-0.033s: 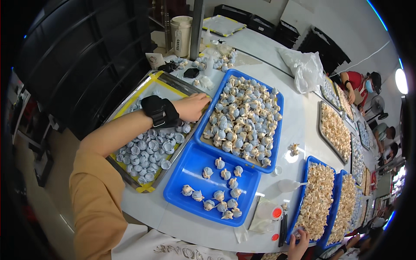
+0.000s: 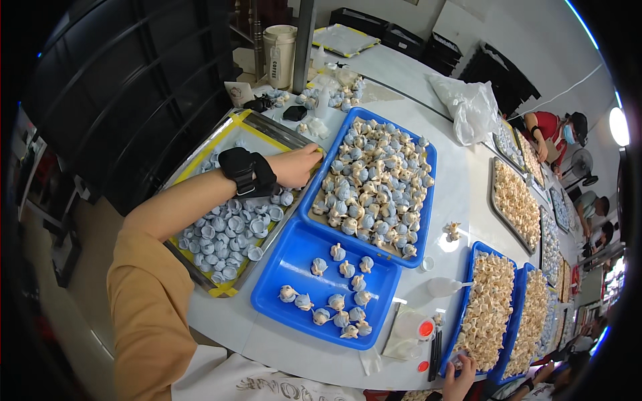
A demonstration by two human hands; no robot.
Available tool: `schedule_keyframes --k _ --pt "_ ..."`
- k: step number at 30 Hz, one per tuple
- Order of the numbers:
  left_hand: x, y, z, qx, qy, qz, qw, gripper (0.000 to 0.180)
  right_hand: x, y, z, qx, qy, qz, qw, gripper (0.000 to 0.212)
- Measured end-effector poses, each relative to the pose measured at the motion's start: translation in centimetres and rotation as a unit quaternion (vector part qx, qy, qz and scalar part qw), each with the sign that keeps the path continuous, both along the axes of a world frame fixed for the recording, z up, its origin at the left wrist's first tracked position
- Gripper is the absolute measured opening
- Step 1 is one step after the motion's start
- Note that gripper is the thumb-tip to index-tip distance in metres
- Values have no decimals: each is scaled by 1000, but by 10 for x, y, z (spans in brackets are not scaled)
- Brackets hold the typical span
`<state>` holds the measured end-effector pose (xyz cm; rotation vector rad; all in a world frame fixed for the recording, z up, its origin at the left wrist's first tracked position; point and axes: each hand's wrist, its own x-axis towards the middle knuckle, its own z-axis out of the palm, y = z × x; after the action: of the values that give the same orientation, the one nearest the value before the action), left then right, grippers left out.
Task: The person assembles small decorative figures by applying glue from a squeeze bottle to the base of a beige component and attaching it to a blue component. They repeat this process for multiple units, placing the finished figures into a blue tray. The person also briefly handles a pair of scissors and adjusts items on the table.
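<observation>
My left hand (image 2: 297,167), a black band on its wrist, reaches over the metal tray (image 2: 286,131) with yellow tape and pale blue cup-shaped shells (image 2: 231,230). Its fingers are curled beside the rim of the full blue tray (image 2: 428,220); what they hold, if anything, is hidden. That tray is heaped with small cream-and-blue figures (image 2: 374,180). Several more such figures lie spread in the nearer blue tray (image 2: 281,267). At the lower right, my right hand (image 2: 460,378) pinches a small greyish piece (image 2: 457,363) beside a blue tray of cream pieces (image 2: 491,307).
Between the trays lie a white squeeze bottle (image 2: 444,287), a clear jar with a red-orange top (image 2: 409,325) and black sticks (image 2: 435,354). A clear plastic bag (image 2: 465,107) and a tall cup (image 2: 279,57) stand farther back. Other people work along the table at right.
</observation>
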<state>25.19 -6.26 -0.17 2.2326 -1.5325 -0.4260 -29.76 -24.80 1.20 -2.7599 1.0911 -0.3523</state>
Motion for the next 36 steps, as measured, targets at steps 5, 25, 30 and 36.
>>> schedule_keyframes --k 5,25,30,36 --pt "-14 10 -5 20 15 -51 998 46 -3 0 -2 60 4 -49 997 25" --pt "-91 95 10 109 -192 -79 972 72 -2 2 -1 23 10 -38 999 25" --pt "-89 105 30 138 -187 -114 966 70 -4 -1 -6 13 7 -27 1000 25" --pt "-94 120 30 139 -186 -94 968 65 -5 -2 -8 26 11 -38 999 25"
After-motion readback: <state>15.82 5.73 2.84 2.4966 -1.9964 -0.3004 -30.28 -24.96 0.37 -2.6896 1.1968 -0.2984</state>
